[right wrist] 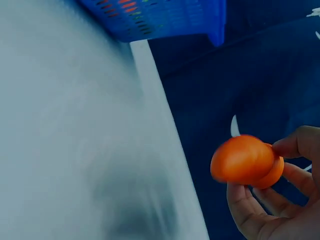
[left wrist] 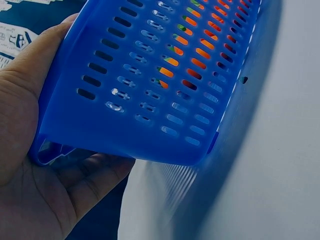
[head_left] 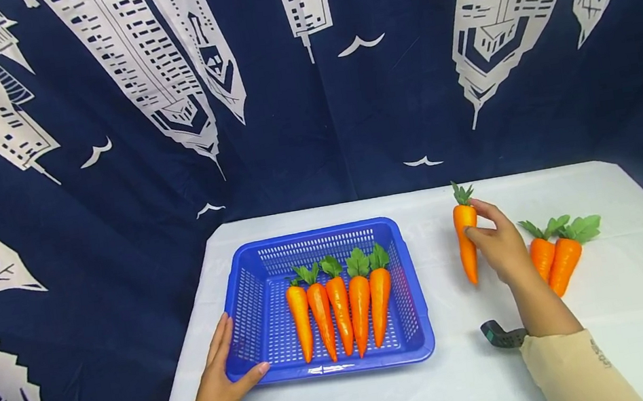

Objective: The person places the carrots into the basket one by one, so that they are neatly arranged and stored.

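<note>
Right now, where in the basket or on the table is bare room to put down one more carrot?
The basket has free floor on its left, between the left wall and the row of five carrots. Bare table lies between the basket and the right hand. It is crowded by the two carrots on the right.

right hand (head_left: pixel 497 248) grips carrot (head_left: pixel 467 243), 5 in basket (head_left: pixel 262 305).

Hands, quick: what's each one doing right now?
Left hand: holds the blue perforated plastic basket's corner.
Right hand: fingers grip an orange toy carrot.
</note>
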Available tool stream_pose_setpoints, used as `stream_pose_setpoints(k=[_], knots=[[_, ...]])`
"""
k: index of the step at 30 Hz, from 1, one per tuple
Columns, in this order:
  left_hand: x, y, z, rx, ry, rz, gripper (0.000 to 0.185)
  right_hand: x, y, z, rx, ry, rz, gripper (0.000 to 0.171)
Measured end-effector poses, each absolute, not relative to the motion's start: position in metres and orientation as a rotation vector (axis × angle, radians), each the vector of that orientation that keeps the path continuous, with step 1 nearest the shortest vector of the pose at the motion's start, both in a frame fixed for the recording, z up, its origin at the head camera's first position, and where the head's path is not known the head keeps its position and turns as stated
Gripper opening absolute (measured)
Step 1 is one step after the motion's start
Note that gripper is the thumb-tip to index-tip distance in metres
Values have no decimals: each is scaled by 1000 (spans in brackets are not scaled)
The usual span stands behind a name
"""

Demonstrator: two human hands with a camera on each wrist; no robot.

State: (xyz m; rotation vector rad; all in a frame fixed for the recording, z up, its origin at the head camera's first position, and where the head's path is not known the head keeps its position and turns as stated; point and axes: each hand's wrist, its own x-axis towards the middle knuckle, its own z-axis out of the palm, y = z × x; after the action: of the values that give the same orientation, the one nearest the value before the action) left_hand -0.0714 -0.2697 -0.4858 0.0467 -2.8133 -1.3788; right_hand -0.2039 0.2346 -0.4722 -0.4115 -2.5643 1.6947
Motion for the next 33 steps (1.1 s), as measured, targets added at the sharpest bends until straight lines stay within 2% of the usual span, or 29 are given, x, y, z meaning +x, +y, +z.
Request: stream_pose_setpoints(k=[11, 33], knots=[[-72, -269, -486, 51, -2811, -1374, 106, -206, 221, -446, -291, -2533, 1799, 55], [-72, -269, -484, 59, -2820, -1377, 106, -207, 179, -406, 35, -2488, 1891, 55]])
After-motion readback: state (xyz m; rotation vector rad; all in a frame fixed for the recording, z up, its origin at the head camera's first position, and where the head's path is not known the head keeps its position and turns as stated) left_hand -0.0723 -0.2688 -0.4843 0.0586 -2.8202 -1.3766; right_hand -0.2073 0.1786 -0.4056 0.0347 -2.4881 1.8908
